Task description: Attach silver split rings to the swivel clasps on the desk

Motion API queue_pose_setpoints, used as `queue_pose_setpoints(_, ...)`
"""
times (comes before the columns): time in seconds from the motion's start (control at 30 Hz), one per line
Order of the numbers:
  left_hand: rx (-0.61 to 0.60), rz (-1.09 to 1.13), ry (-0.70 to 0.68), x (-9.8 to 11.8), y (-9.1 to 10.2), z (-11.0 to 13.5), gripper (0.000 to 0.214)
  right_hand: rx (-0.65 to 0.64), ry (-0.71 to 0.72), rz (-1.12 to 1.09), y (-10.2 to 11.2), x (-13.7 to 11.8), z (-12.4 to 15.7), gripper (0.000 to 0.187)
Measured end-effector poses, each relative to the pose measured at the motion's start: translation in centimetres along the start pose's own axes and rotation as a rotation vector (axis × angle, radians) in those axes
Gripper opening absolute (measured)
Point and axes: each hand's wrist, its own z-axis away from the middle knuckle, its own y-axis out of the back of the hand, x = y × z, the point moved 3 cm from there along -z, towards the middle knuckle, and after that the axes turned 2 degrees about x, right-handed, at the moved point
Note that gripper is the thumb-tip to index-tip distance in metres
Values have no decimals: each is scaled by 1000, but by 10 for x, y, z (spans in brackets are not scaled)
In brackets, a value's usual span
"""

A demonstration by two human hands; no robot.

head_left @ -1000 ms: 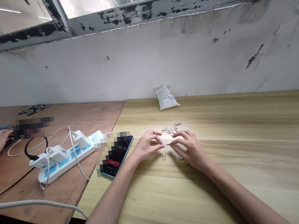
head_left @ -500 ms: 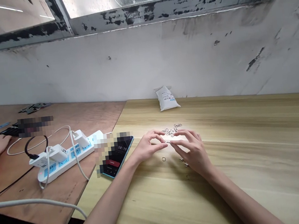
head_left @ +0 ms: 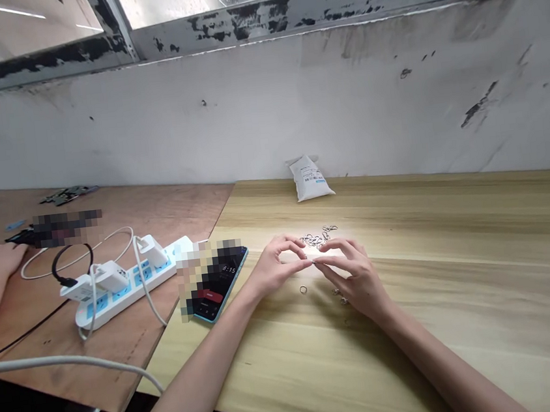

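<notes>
My left hand and my right hand meet above the light wooden table, thumbs and fingers pinched toward each other. Between their fingertips is a small shiny metal piece, mostly hidden, so its kind is unclear. Just beyond the fingers lies a loose pile of small metal rings and clasps. One single metal ring rests on the table below the left fingertips. A few more small metal pieces lie partly covered beside the right hand.
A phone lies left of my left forearm. Farther left, a white power strip with chargers and cables sits on a brown table. Another person's hand is at the far left. A white labelled packet stands near the wall.
My fingertips have come slightly closer together around the small metal piece, which shows less now. The whole view has shifted a little; the loose rings and pile lie as before.
</notes>
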Motion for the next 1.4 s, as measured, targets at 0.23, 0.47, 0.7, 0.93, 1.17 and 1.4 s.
queue_pose_setpoints(0.23, 118, 8, 21, -2, 0, -2, 28, 14, -85, -133, 2, 1, 0, 16)
queue_pose_setpoints(0.47, -44, 268, 214, -7, -3, -1, 21, 20, -123, -168, 4, -1, 1, 16)
queue_pose_setpoints(0.7, -49, 403, 183, -8, -3, -1, 17, -18, -233, -261, 4, 0, -1, 14)
queue_pose_setpoints(0.93, 99, -99, -7, 3, 8, -2, 12, -85, -454, -430, 4, 8, -5, 17)
queue_pose_setpoints(1.17, 147, -802, -392, 12, -14, 9, 14, -183, -552, -443, 1, 15, 0, 25)
queue_pose_setpoints(1.4, 44, -808, -197, -8, 16, -2, 20, -482, -403, -342, 12, 15, -2, 28)
